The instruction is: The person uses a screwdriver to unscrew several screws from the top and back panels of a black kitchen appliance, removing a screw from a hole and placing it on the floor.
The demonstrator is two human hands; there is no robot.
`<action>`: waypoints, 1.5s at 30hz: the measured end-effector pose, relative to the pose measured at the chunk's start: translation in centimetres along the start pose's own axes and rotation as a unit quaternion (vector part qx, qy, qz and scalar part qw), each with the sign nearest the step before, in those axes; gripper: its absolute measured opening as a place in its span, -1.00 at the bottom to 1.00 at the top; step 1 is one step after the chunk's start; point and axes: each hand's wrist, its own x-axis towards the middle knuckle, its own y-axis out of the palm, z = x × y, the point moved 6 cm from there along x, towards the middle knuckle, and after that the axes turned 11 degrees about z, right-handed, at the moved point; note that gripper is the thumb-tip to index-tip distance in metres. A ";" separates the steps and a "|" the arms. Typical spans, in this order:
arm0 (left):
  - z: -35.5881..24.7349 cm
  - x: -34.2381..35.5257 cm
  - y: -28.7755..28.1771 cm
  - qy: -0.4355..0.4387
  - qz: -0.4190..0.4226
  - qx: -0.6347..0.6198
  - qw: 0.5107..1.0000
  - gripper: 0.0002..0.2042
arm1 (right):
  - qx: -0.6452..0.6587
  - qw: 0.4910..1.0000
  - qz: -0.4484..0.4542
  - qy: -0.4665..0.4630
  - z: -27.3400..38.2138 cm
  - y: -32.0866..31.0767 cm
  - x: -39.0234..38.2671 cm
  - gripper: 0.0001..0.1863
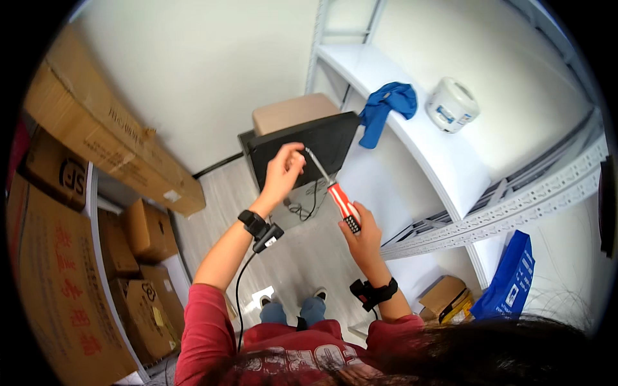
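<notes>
My right hand (364,237) is closed round the red-and-white handle of a screwdriver (343,204), whose metal shaft slants up and left. The shaft's tip reaches the fingers of my left hand (283,172), which are curled together in a pinch. Whether they grip the tip or some small part there is too small to tell. Just beyond both hands stands a flat black panel (331,138), tilted, like the back of a monitor. Behind it rises a beige, box-like object (293,109). From below the panel hangs a black cable (315,202).
White shelving (444,170) runs along the right, bearing a blue cloth (389,106) and a white tub (452,106). Lower right are a blue bag (508,276) and an open carton (444,293). Cardboard boxes (148,231) fill the left shelves, with a long carton (122,135) leaning nearby.
</notes>
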 end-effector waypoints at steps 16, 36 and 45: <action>-2.8 6.8 27.2 -0.036 0.123 0.005 0.992 -0.86 | -0.105 0.984 -0.106 0.100 -9.1 -17.9 -9.5 -0.50; 10.2 20.7 45.5 0.032 0.250 0.073 0.965 -0.93 | -0.019 0.917 -0.248 0.311 -32.0 -22.8 -5.3 -0.47; 13.9 25.8 54.5 0.067 0.411 0.055 0.907 -0.90 | 0.285 0.820 -0.297 0.398 -44.8 -21.5 0.4 -0.60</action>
